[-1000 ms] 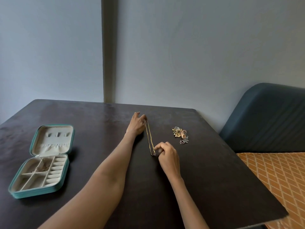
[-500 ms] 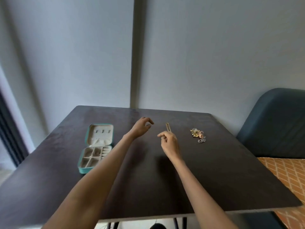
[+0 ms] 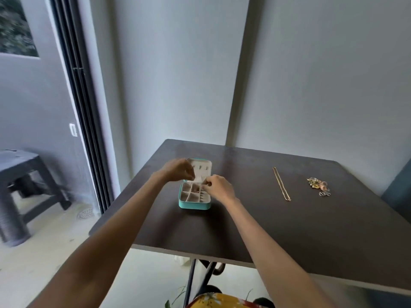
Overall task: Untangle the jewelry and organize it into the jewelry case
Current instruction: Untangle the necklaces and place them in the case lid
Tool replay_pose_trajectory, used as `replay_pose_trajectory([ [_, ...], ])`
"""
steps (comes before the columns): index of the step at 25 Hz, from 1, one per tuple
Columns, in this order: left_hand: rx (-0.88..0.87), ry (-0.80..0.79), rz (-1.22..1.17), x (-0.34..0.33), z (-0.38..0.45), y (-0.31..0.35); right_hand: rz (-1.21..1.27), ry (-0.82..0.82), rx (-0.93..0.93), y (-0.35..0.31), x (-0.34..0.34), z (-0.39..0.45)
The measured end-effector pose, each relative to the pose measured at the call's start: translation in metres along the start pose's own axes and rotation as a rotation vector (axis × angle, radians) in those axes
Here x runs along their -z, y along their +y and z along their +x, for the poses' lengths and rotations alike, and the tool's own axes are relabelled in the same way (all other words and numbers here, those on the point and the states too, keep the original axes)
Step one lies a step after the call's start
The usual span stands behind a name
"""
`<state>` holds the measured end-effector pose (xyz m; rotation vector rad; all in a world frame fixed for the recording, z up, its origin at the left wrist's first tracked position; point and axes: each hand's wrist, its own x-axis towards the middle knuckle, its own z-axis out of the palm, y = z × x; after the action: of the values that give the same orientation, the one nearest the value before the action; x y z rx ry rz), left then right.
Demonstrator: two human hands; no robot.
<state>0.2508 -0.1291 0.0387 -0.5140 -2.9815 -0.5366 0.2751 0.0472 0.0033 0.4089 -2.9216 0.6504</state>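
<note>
An open teal jewelry case [image 3: 194, 206] with pale compartments sits on the dark table [image 3: 289, 230] near its left side, lid raised at the back. My left hand [image 3: 178, 170] hovers at the lid's left edge with fingertips pinched together. Over the case's right compartments, my right hand [image 3: 219, 188] has its fingers pinched too. Whether either hand pinches anything is too small to make out. A gold chain [image 3: 281, 184] lies straight on the table to the right. Beyond it rests a tangled pile of jewelry [image 3: 318, 185].
The table's near edge runs across the lower view and its left edge lies close to the case. A sliding door frame [image 3: 82, 107] and a dark bench [image 3: 20, 165] stand at the left. A blue sofa [image 3: 400, 192] touches the right edge.
The gold chain, held by my right hand before, now lies on the table. Both hands have moved left to the jewelry case, and the view has swung left.
</note>
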Motion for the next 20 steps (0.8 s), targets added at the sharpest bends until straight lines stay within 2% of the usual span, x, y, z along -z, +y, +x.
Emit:
replay_pose_trajectory([
  [8,0.049,-0.069,0.206,-0.017,-0.002,0.007,-0.060,-0.044,0.039,-0.007,-0.004,0.006],
  [12,0.095,-0.131,0.135,-0.020,0.003,0.004,0.016,-0.076,0.027,0.000,-0.004,0.008],
  [16,0.052,-0.115,0.096,-0.006,0.005,0.005,0.108,-0.113,0.010,0.004,0.001,0.013],
  [20,-0.065,-0.076,-0.234,0.016,0.009,0.007,0.289,-0.029,-0.014,0.004,0.015,0.019],
])
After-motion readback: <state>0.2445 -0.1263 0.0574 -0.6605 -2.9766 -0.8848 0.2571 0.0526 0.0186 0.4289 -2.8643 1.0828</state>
